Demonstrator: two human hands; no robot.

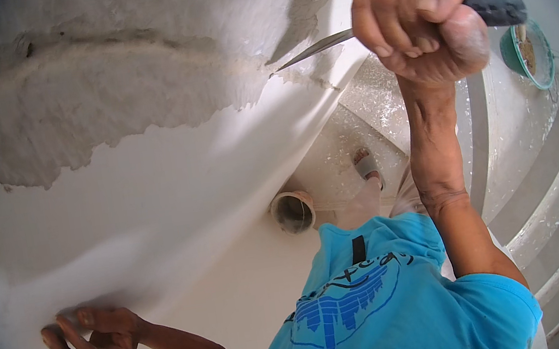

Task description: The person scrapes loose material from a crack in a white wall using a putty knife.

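Note:
My right hand (425, 18) is closed round the black handle (497, 6) of a scraper, whose narrow metal blade (314, 49) tapers to a point. Its tip meets the wall, or sits very close to it, at the edge of a rough grey patch (139, 87) where the white coating is gone. Along that patch runs a crack-like ridge (97, 48). Lower left, my left hand (99, 340) is beside the smooth white wall (126, 203), fingers loosely bent and apart, with nothing seen in them. Whether its fingertips touch the wall I cannot tell.
A bucket (293, 212) stands on the floor near the wall's foot, close to my sandalled foot (366, 164). White flakes litter the floor (383, 99). At the right, curved steps (547, 197) descend, and a green basket (527, 56) with brownish contents stands above them.

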